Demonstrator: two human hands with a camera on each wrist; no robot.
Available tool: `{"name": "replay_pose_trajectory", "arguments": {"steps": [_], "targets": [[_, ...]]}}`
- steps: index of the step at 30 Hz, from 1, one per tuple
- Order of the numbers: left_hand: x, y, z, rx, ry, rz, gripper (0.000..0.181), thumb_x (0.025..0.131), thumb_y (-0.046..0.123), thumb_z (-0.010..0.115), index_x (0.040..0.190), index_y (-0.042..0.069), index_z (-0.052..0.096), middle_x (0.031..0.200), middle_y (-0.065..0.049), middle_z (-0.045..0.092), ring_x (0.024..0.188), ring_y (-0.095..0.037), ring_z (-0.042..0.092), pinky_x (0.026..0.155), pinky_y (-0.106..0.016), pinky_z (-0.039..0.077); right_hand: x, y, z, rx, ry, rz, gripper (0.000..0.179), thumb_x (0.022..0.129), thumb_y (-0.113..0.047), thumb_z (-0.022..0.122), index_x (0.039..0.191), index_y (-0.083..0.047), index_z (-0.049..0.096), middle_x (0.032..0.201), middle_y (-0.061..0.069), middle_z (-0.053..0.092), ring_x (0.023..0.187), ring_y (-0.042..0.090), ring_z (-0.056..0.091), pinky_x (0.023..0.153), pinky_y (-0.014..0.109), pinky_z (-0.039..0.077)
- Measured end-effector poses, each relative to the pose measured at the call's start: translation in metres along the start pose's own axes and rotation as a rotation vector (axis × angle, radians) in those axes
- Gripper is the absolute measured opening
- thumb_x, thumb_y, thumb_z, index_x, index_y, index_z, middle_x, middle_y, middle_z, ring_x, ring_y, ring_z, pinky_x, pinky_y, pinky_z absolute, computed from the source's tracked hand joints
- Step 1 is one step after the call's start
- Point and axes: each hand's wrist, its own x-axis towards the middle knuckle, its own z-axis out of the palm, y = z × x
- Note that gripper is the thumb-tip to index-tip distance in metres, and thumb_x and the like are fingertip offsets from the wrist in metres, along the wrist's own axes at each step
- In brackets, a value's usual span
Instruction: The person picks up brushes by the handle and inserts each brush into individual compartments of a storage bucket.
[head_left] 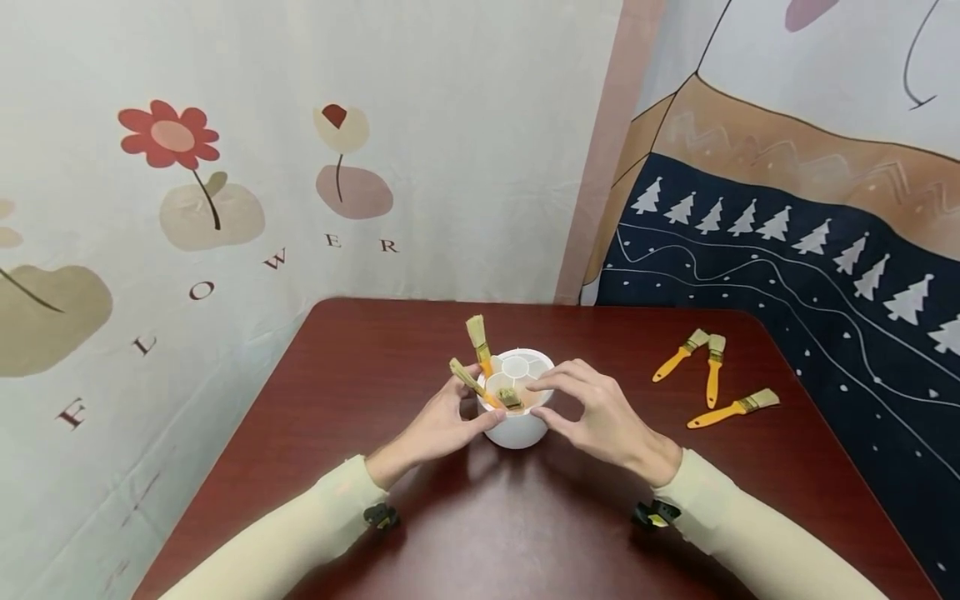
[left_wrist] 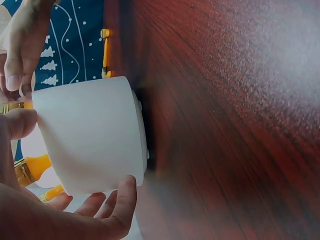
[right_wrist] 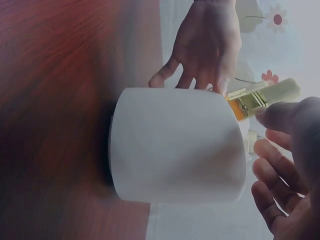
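Observation:
A white pot [head_left: 517,432] stands on the table, with round hollows showing in its mouth. My left hand [head_left: 448,419] grips its side, thumb at the near rim and fingers along the wall [left_wrist: 117,210]. Two paintbrushes with yellow-orange handles lean out at the left: one upright brush [head_left: 477,336] and one tilted brush [head_left: 467,377]. The bristles of a third paintbrush [head_left: 510,398] show within the mouth. My right hand [head_left: 596,408] hovers at the right rim, fingers bent and apart from the thumb, with nothing between them. In the right wrist view its thumb overlaps a brush's metal band [right_wrist: 250,104].
Three more paintbrushes lie on the right of the dark red table [head_left: 337,358]: a left one [head_left: 678,357], a middle one [head_left: 714,371] and a nearer one [head_left: 733,410]. A printed cloth [head_left: 465,167] hangs behind the table's far edge.

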Motion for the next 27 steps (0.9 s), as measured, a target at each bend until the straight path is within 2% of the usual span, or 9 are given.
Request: {"name": "replay_pose_trajectory", "arguments": {"steps": [7,14,19,23,27], "targets": [[0.004,-0.001,-0.001,-0.016,-0.030,-0.008,0.083,0.103,0.037,0.087,0.173,0.013,0.051,0.160,-0.015,0.068,0.145,-0.035,0.070,0.129,-0.069,0.048,-0.002,0.009,-0.010,-0.005,0.030,0.089,0.039,0.092,-0.010,0.099,0.127,-0.018,0.087,0.119,-0.004,0.083,0.112,0.015,0.078,0.101,0.034,0.070],[0.006,-0.002,-0.003,-0.013,-0.043,-0.005,0.084,0.103,0.038,0.086,0.175,0.016,0.049,0.159,-0.016,0.069,0.147,-0.035,0.069,0.130,-0.071,0.046,0.000,0.023,-0.019,0.010,0.072,0.158,0.033,0.096,-0.006,0.095,0.126,-0.015,0.087,0.122,-0.004,0.084,0.115,0.018,0.079,0.110,0.011,0.055],[0.008,-0.002,-0.003,-0.041,-0.064,-0.010,0.084,0.104,0.035,0.084,0.177,0.017,0.046,0.165,-0.016,0.065,0.151,-0.037,0.067,0.132,-0.070,0.045,-0.003,0.035,-0.025,-0.018,0.088,0.222,0.032,0.099,-0.009,0.093,0.129,-0.017,0.087,0.123,-0.005,0.084,0.116,0.018,0.080,0.110,0.006,0.050],[0.011,-0.004,-0.003,-0.069,-0.080,-0.004,0.083,0.105,0.029,0.081,0.177,0.012,0.044,0.170,-0.019,0.060,0.153,-0.040,0.066,0.132,-0.068,0.046,-0.010,0.045,-0.033,-0.070,0.088,0.284,0.031,0.101,-0.012,0.092,0.131,-0.019,0.086,0.124,-0.003,0.084,0.112,0.018,0.080,0.105,0.012,0.056],[0.013,-0.005,-0.002,-0.096,-0.095,0.001,0.083,0.104,0.026,0.078,0.177,0.010,0.042,0.172,-0.021,0.059,0.154,-0.043,0.066,0.133,-0.068,0.046,-0.019,0.058,-0.042,-0.126,0.076,0.343,0.030,0.103,-0.015,0.090,0.133,-0.018,0.085,0.125,0.001,0.083,0.110,0.022,0.079,0.100,0.030,0.063]]}}
